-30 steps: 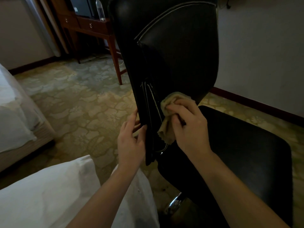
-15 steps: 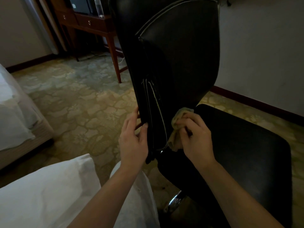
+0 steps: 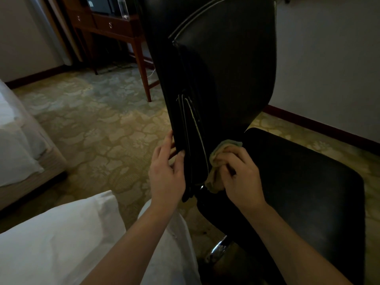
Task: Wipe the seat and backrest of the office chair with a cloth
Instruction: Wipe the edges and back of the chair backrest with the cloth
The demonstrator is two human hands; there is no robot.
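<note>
Two bare forearms rise from the bottom edge, over white bedding (image 3: pixel 51 233) at lower left that runs out of frame. A chrome part (image 3: pixel 219 247) glints under the seat (image 3: pixel 298 192); the rest of the base is lost in shadow. At centre the left hand (image 3: pixel 166 173) grips the black backrest (image 3: pixel 226 79) low on its side edge, thumb in front, fingers wrapped behind and mostly hidden. Just beside it the right hand (image 3: pixel 240 177) curls its fingers round a yellowish cloth (image 3: pixel 228 144), pressing it into the crease where backrest meets seat; most of the cloth is covered. Beyond lie patterned carpet (image 3: pixel 92 130), a bed (image 3: pixel 16 140) corner at left, and at upper left a wooden desk (image 3: pixel 115 27) bearing a clear bottle (image 3: pixel 124 11), cropped at the top, contents too dim to tell.
</note>
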